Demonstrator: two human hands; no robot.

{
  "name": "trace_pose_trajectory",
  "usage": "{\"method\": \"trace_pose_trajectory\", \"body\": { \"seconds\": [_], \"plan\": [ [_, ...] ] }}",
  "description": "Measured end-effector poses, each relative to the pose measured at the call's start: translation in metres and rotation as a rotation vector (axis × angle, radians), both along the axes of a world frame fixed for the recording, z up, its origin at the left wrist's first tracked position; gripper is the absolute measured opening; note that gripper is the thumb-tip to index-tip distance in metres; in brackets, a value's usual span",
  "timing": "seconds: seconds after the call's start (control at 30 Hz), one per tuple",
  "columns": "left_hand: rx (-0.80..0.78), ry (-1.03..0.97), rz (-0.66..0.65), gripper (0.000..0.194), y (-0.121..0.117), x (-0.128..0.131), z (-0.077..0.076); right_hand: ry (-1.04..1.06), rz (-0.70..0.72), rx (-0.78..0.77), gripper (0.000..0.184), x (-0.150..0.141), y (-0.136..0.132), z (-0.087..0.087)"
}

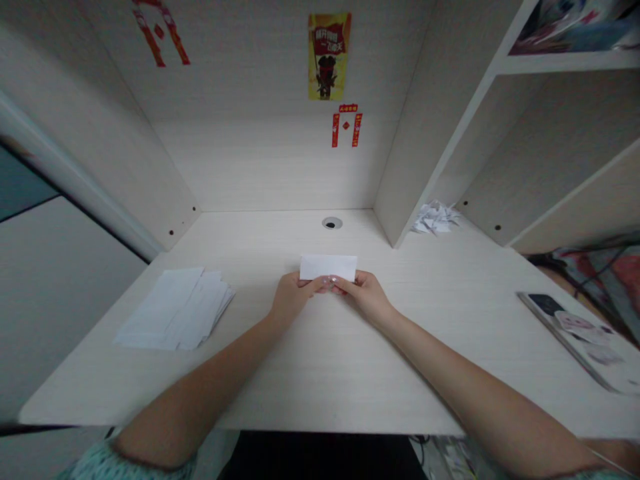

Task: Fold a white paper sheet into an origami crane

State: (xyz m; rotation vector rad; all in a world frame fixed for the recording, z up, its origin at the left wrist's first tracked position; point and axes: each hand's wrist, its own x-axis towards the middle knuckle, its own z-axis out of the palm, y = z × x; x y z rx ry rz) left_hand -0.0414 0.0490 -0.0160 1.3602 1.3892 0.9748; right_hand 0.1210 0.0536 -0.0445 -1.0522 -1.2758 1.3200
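Pinching a small white rectangular piece of paper (328, 265) between them, the left hand (294, 295) and the right hand (369, 293) meet over the middle of a pale wood-grain bench (325, 380). Each grip is closed on the paper at its own end, thumbs on the near face and the tips of both thumbs side by side at the middle of the lower edge; the other fingers are mostly hidden behind the sheet. The paper stands with its long side running left to right, its upper part showing above the thumbs, and whether its lower edge touches the bench cannot be told. To the left, well apart from the hands, a fanned stack of loose white paper sheets (170, 307) lies flat. At the far right a pale phone in a case with cartoon pictures (585, 340) lies near the bench's edge. Beyond the right hand, just past an upright pale wooden divider (415, 120), sits a heap of small folded or crumpled white paper pieces (434, 218). A round grey-rimmed cable hole (332, 223) is set in the bench near the pale back panel (250, 133), which bears a yellow and red printed card (329, 57) with a red doorway-shaped sticker (346, 125) just below it. A teal knitted sleeve (130, 463) shows on the left arm.
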Motion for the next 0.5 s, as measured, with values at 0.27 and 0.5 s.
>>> {"method": "trace_pose_trajectory", "body": {
  "seconds": [0.27,0.5],
  "plan": [
    [-0.008,-0.049,0.005,0.027,-0.001,0.001,0.008,-0.013,-0.138,0.032,0.036,0.003,0.004,0.004],
    [0.007,-0.052,0.003,0.027,-0.002,0.0,0.012,-0.024,-0.194,0.038,0.035,0.008,0.009,0.001]
  ]
}}
